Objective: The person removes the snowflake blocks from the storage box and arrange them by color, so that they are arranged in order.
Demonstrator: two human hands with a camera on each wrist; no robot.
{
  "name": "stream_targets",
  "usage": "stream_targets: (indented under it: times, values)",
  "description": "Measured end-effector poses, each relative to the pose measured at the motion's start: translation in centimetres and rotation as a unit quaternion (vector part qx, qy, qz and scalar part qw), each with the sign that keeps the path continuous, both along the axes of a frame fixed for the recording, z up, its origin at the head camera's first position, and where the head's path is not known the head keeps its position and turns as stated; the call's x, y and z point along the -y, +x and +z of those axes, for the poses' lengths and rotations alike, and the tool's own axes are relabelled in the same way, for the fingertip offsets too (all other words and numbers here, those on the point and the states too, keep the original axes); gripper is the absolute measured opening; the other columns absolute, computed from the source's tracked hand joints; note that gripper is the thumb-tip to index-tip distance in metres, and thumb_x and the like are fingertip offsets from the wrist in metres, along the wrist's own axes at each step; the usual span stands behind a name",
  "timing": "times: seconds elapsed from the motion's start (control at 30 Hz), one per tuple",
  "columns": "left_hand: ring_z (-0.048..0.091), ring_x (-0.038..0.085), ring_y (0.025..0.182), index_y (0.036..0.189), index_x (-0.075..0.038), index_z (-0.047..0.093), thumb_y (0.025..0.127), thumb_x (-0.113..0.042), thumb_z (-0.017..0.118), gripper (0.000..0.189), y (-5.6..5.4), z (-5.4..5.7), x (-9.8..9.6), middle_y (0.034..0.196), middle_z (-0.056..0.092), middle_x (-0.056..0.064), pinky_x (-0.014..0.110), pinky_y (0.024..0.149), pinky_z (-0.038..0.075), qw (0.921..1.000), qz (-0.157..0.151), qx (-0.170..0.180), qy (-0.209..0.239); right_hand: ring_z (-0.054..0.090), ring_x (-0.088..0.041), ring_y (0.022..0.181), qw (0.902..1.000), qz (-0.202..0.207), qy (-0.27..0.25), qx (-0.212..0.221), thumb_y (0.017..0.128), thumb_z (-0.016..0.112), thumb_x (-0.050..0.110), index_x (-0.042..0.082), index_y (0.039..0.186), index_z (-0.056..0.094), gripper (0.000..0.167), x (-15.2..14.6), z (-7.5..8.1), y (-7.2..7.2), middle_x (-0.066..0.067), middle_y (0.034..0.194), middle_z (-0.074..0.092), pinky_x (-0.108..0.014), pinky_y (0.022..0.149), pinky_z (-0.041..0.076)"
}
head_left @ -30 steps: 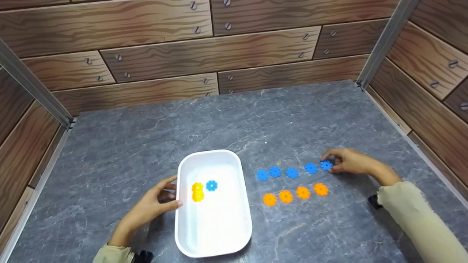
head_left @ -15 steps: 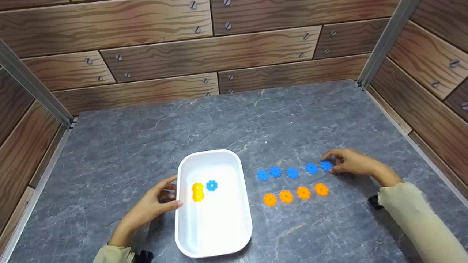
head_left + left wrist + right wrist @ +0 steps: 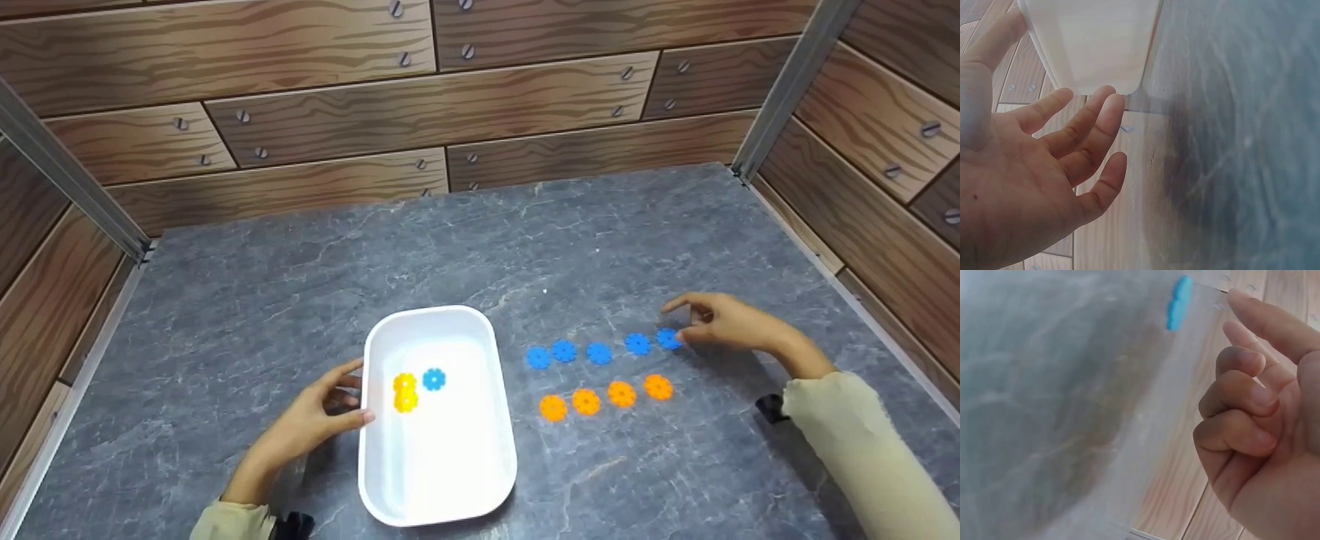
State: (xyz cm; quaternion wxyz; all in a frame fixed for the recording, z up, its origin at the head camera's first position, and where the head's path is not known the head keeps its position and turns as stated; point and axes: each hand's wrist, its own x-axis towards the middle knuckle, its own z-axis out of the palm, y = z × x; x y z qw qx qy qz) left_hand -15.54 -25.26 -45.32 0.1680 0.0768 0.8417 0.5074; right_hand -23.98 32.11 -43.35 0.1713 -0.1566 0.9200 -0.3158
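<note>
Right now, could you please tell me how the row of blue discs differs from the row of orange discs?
The blue row has five discs; the orange row has four. The blue row lies nearer the back wall than the orange row. The blue row is unevenly spaced, the orange row more evenly. Both are made of notched discs on the grey table, right of the white tray.

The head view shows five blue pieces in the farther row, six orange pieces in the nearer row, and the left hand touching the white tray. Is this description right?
Only the orange count is wrong: the head view shows four orange pieces in the nearer row, not six. The five blue pieces and the left hand touching the white tray are right.
</note>
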Motion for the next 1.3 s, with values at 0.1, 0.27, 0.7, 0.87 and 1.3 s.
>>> stream_targets:
  times: [0.1, 0.27, 0.7, 0.87, 1.3]
  values:
    - [0.055, 0.023, 0.103, 0.149, -0.005, 0.034, 0.084, -0.027, 0.075, 0.080, 0.0, -0.1, 0.0, 0.131, 0.053, 0.020, 0.038, 0.090, 0.047, 1.0000, 0.001, -0.001, -0.002, 0.038, -0.005, 0.056, 0.9998, -0.006, -0.018, -0.008, 0.089, 0.069, 0.023, 0.004, 0.129, 0.057, 0.046, 0.1, 0.8, 0.3, -0.002, 0.076, 0.049, -0.025, 0.051, 0.038]
    - [0.055, 0.023, 0.102, 0.149, -0.006, 0.034, 0.084, -0.026, 0.074, 0.079, 0.0, -0.1, 0.0, 0.131, 0.052, 0.020, 0.038, 0.091, 0.046, 1.0000, -0.003, -0.006, 0.002, 0.038, -0.005, 0.056, 0.9984, -0.008, -0.038, -0.040, 0.089, 0.070, 0.025, 0.005, 0.128, 0.058, 0.046, 0.8, 2.0, 0.7, -0.002, 0.076, 0.051, -0.025, 0.052, 0.038]
    - [0.055, 0.022, 0.103, 0.149, -0.006, 0.034, 0.084, -0.026, 0.075, 0.080, 0.0, 0.0, 0.1, 0.131, 0.052, 0.020, 0.034, 0.088, 0.046, 1.0000, -0.002, 0.002, 0.006, 0.035, -0.006, 0.054, 0.9901, -0.002, -0.089, -0.109, 0.094, 0.064, 0.019, 0.009, 0.127, 0.058, 0.035, 2.6, 4.4, 0.7, 0.000, 0.074, 0.050, -0.026, 0.050, 0.035]
    - [0.055, 0.023, 0.103, 0.149, -0.006, 0.034, 0.084, -0.027, 0.075, 0.079, 0.0, 0.1, 0.0, 0.131, 0.052, 0.020, 0.034, 0.088, 0.046, 1.0000, -0.001, 0.002, 0.004, 0.036, -0.007, 0.054, 0.9878, 0.009, -0.111, -0.109, 0.094, 0.064, 0.017, 0.006, 0.128, 0.057, 0.036, 3.9, 4.8, 0.3, 0.001, 0.074, 0.050, -0.026, 0.050, 0.036]
    - [0.055, 0.022, 0.102, 0.149, -0.006, 0.034, 0.084, -0.026, 0.075, 0.080, 0.0, 0.0, 0.0, 0.131, 0.052, 0.020, 0.036, 0.090, 0.046, 0.9999, -0.007, -0.009, 0.006, 0.035, -0.006, 0.055, 0.9798, 0.043, -0.152, -0.123, 0.093, 0.063, 0.012, 0.007, 0.128, 0.056, 0.036, 7.5, 6.0, 0.0, 0.001, 0.074, 0.048, -0.025, 0.053, 0.035]
